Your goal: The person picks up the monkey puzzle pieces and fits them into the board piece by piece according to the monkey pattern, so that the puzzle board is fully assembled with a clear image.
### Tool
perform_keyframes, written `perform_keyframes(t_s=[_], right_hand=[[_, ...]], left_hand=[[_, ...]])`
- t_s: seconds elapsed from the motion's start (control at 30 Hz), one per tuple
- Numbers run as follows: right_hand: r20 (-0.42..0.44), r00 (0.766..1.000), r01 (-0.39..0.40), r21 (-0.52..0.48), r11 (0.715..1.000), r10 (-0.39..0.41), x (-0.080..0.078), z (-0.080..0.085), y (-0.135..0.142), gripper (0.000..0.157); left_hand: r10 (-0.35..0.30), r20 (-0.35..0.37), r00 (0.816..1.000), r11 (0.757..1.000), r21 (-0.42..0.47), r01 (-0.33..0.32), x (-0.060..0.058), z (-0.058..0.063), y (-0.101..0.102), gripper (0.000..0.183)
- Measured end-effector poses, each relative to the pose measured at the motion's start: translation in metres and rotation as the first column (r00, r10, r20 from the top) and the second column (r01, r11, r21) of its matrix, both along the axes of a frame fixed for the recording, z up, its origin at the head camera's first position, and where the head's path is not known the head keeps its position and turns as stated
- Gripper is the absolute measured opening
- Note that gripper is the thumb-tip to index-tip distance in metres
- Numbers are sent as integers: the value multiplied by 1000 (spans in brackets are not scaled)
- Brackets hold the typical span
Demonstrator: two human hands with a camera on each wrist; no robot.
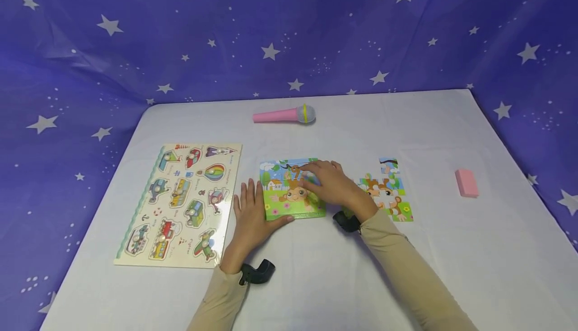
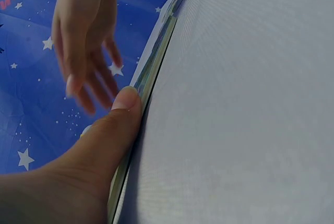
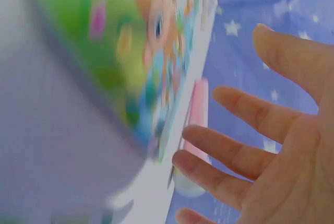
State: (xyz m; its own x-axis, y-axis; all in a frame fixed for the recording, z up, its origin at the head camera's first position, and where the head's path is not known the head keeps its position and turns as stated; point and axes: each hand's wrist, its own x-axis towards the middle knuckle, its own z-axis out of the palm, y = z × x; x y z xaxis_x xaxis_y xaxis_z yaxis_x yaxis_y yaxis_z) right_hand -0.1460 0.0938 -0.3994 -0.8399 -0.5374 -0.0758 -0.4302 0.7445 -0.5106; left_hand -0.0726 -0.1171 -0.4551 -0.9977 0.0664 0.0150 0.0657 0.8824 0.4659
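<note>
A small monkey picture puzzle board (image 1: 273, 206) lies flat on the table in the head view. My left hand (image 1: 254, 216) rests at its left side with straight fingers; the thumb (image 2: 117, 125) lies against the board's front edge. Over the right part of the board hovers my right hand (image 1: 331, 183), hiding some of the picture. In the right wrist view its fingers (image 3: 245, 114) are spread, with nothing between them. Right of the board, several joined and loose monkey puzzle pieces (image 1: 373, 190) lie on the table, partly hidden behind the right wrist.
To the left lies a large peg puzzle (image 1: 184, 225) of vehicles. A pink toy microphone (image 1: 276, 116) lies near the back of the white table (image 1: 433, 271). At the far right sits a pink block (image 1: 467, 183). Starry blue cloth (image 1: 343, 25) hangs behind the table.
</note>
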Motion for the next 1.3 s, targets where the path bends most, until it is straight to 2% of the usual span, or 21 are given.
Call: perform_keyframes(t_s=[0.2,0.37,0.53,0.73,0.97,1.13,1.3], right_hand=[[15,992,125,-69,990,-125,-4,0,46,41],[72,967,251,-107,962,-244,-5,-3,92,43],[121,938,338,-97,936,-326,-7,-2,130,51],[111,918,387,-54,921,-380,-10,-2,161,54],[114,907,408,5,913,-406,-14,-6,176,58],[97,910,403,19,915,-403,-15,-9,176,59],[74,902,420,69,905,-425,-14,-11,171,59]], left_hand=[[5,10,1000,1000,14,-5,0,-1,0,115],[1,19,1000,1000,16,-2,0,-1,0,116],[8,28,1000,1000,17,-9,0,-1,0,117],[5,13,1000,1000,17,-5,1,-1,0,116],[5,22,1000,1000,29,-6,2,0,0,115],[5,20,1000,1000,19,-5,2,1,0,116],[3,15,1000,1000,22,-4,2,1,1,115]])
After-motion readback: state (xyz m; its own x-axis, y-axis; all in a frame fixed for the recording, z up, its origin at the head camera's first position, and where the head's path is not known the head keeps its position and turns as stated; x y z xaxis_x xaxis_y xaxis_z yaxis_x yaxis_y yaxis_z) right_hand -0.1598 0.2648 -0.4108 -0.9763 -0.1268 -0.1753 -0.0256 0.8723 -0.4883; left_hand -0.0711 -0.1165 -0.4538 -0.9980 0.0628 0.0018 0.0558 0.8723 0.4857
